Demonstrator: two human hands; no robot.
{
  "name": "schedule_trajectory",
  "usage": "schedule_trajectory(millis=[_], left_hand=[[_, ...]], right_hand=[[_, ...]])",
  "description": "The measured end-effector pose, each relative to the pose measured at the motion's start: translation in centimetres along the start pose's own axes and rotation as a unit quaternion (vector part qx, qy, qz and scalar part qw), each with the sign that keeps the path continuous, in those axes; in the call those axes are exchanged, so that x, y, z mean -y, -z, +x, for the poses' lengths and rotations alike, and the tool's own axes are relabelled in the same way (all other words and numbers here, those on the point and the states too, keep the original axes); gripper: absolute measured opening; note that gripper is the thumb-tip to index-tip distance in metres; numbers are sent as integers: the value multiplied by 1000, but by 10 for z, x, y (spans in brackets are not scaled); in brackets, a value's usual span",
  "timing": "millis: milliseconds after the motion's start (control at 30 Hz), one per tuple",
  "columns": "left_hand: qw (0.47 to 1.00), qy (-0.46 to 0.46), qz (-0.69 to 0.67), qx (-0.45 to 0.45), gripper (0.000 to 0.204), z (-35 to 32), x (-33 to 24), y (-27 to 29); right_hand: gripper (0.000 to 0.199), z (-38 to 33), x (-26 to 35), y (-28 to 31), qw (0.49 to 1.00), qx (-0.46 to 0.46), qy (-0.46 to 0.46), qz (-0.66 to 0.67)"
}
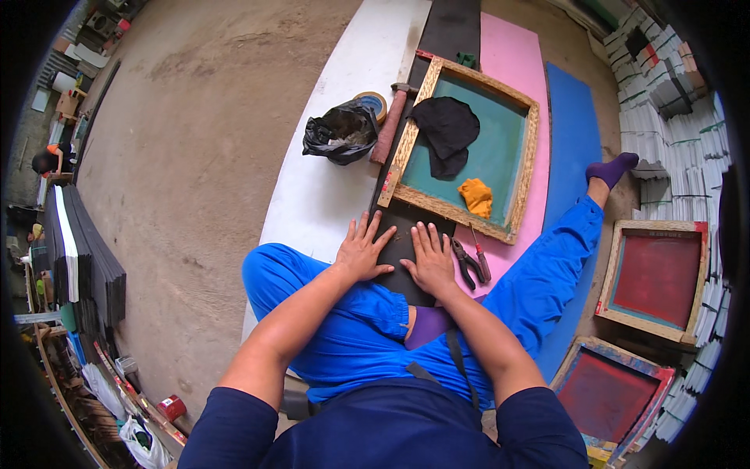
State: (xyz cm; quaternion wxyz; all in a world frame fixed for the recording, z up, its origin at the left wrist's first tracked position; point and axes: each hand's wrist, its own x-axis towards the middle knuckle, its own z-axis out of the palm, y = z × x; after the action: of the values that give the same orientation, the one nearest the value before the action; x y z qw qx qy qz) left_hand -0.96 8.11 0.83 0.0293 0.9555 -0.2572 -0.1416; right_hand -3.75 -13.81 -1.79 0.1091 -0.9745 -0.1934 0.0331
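Observation:
My left hand [363, 252] and my right hand [429, 258] lie flat, fingers spread and holding nothing, on the black foam sheet [401, 223] in front of me. Just beyond them rests a wooden screen-printing frame [407, 141] with green mesh. A black cloth [449, 129] and a crumpled orange cloth [476, 197] lie on that mesh. Close to my right hand are pliers [467, 264] with black handles and a red-handled screwdriver [482, 263]. Left of the frame, a hammer [388, 129] with a wrapped handle lies beside a roll of tape [373, 104] and a black plastic bag [341, 133].
White [320, 187], pink [512, 55] and blue [574, 117] sheets run alongside the black one. Two red-mesh frames [656, 275] [605, 395] stand at the right, by tall stacks of white bundles [680, 148]. Dark sheets [98, 258] lean at the left; a person [53, 159] is far off there.

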Motion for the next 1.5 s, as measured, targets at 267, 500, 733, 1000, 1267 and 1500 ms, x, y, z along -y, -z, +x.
schedule_trajectory(millis=[267, 500, 733, 1000, 1267, 1500], left_hand=[[1000, -7, 9, -11, 92, -2, 4, -9], [999, -28, 17, 9, 95, -1, 3, 3], [999, 24, -30, -15, 100, 0, 10, -2], [1000, 23, -17, -12, 98, 5, 6, -2], [999, 27, -33, -22, 98, 9, 2, -1], [999, 24, -35, -32, 97, 6, 1, 1]], right_hand=[[66, -6, 16, 0, 999, -17, 40, 23], [52, -5, 18, 6, 992, -69, 101, 25], [47, 13, 6, -2, 986, -116, 43, 112], [34, 36, 18, -15, 978, -178, -26, 106], [20, 39, 17, -20, 965, -208, -38, 153], [12, 39, 26, -31, 960, -238, -67, 131]])
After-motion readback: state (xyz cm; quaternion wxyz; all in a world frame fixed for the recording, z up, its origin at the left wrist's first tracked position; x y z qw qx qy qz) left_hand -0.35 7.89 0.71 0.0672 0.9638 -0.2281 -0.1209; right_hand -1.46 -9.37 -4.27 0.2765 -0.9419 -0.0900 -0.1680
